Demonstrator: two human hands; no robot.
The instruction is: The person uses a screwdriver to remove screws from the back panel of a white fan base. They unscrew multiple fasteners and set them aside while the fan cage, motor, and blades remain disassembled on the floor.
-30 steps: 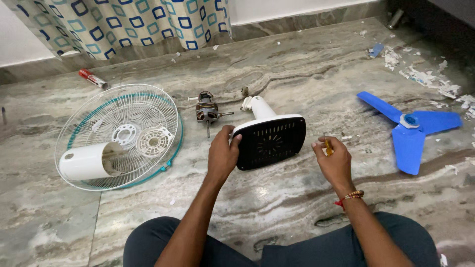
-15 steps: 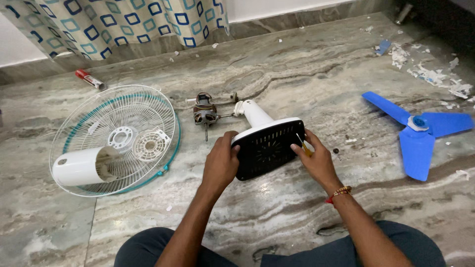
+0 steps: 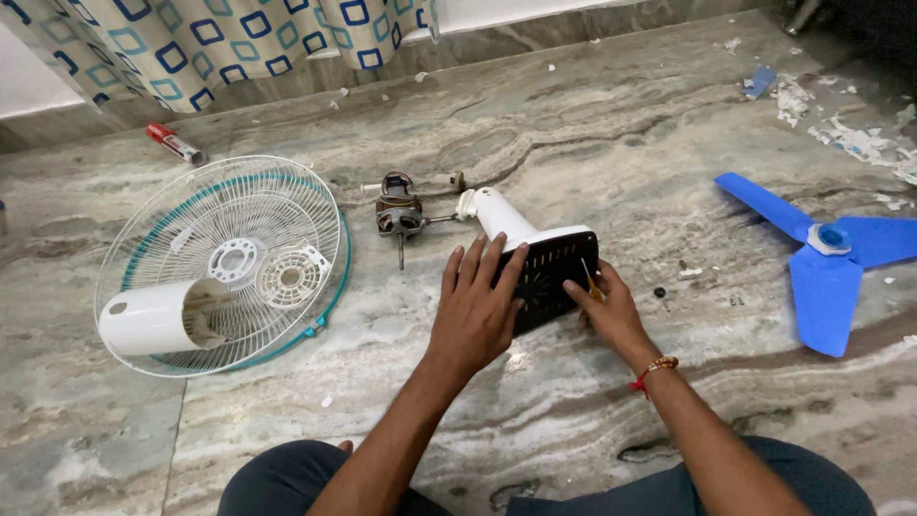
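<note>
While the left hand (image 3: 475, 311) lies flat, fingers apart, on the fan base (image 3: 546, 279), the right hand (image 3: 606, 309) pinches a screwdriver (image 3: 592, 284) against it.

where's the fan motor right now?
In the head view the fan motor lies on the marble floor, left of centre, between the white fan guard and the white base neck, just beyond the left hand.
</note>
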